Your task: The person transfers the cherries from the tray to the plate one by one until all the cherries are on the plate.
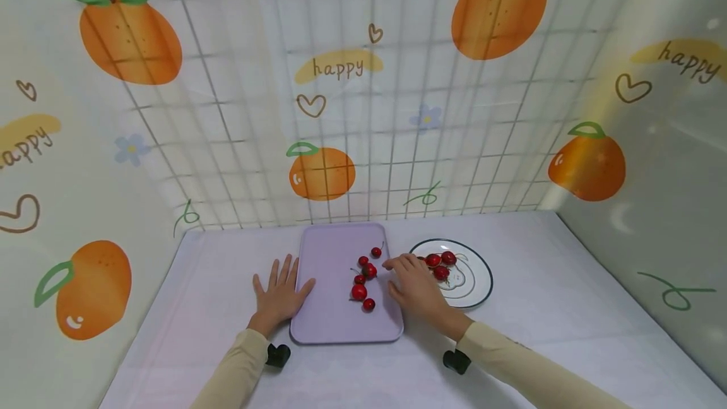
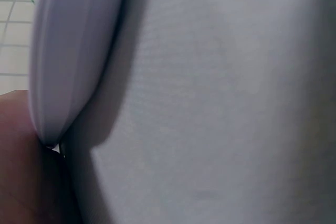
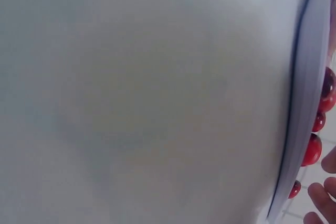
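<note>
A lilac tray (image 1: 326,314) lies on the table, with several cherries (image 1: 369,304) and slightly larger red fruits like cherry tomatoes (image 1: 359,293) strung along its right half. My left hand (image 1: 279,300) is spread flat at the tray's left edge, its thumb over the rim. Between tray and plate is my right hand (image 1: 419,289), fingers loosely bent above the tray's right edge, with no fruit visible in them. Behind it, a white plate (image 1: 481,286) with a dark rim bears several red fruits (image 1: 441,272). In the right wrist view, fingertips (image 3: 321,202) appear close to the fruits.
A white cloth covers the table (image 1: 545,346). White curtains (image 1: 409,144) printed with oranges enclose the back and both sides, with a wire grid showing at the back. Each wrist carries a dark camera mount (image 1: 278,356).
</note>
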A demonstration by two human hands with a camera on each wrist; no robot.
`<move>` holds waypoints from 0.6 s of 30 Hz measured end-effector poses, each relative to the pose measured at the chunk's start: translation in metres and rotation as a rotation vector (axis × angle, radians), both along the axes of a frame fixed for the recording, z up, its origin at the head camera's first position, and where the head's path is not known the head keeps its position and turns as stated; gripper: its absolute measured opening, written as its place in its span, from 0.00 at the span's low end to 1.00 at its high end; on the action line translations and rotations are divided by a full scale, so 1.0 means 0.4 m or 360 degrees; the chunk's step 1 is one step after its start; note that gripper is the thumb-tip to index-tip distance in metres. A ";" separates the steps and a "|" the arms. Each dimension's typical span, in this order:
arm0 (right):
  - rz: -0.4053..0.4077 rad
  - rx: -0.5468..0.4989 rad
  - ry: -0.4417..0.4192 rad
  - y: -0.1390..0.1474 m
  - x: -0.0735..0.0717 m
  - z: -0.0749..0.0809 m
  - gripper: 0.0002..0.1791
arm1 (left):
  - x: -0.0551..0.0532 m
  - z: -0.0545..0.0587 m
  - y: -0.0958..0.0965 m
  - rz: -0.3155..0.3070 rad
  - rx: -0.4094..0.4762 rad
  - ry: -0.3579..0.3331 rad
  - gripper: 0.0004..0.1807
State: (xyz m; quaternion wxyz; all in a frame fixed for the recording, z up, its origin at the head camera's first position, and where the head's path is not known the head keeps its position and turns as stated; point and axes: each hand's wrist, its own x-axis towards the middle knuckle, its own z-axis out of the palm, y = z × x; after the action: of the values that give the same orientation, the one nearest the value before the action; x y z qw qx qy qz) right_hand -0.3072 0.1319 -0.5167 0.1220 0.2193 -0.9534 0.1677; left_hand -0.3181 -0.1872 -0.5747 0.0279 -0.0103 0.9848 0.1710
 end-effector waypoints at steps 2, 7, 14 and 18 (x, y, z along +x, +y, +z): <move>0.0031 -0.0016 -0.0023 -0.002 0.005 0.001 0.20 | 0.001 0.001 0.001 0.0002 0.0002 -0.0008 0.48; 0.0129 -0.0050 -0.0096 -0.004 0.016 0.002 0.19 | 0.005 0.002 0.006 0.0005 0.0002 -0.0009 0.47; 0.0214 -0.0057 -0.0125 -0.018 0.039 0.005 0.19 | 0.010 0.007 0.007 0.0008 0.0013 -0.0009 0.46; 0.0218 -0.0061 -0.0083 -0.026 0.050 0.002 0.19 | 0.015 0.013 0.009 0.0013 0.0029 -0.0007 0.47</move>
State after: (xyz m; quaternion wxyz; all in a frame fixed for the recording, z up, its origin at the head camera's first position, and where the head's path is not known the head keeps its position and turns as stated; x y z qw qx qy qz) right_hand -0.2873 0.1215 -0.5158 0.0895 0.2772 -0.9356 0.1994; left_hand -0.3120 -0.1835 -0.5693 0.0295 -0.0144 0.9831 0.1800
